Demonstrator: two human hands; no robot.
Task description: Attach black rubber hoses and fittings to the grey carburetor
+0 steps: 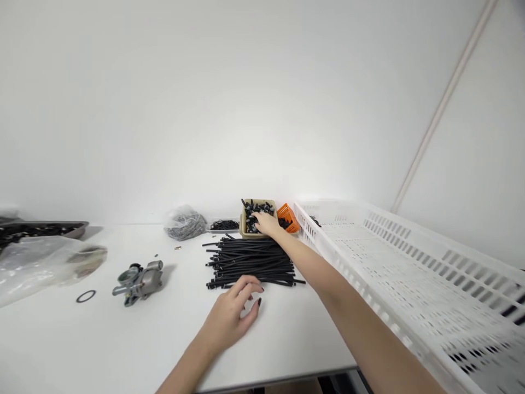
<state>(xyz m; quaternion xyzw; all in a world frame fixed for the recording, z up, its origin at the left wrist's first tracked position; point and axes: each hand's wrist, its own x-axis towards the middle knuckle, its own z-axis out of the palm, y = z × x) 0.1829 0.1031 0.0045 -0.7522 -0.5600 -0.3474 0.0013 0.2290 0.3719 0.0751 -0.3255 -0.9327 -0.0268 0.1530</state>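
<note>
On the white table, thin black tubes (250, 262) piled lengthwise, left hand (229, 314) loosely spread, empty, fingertips at their ends.

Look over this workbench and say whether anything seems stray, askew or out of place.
A few things lie loose. A black ring sits alone on the table left of the metal part, and small bits are scattered near the bag. Some tubes stick out askew from the tube pile.
</note>
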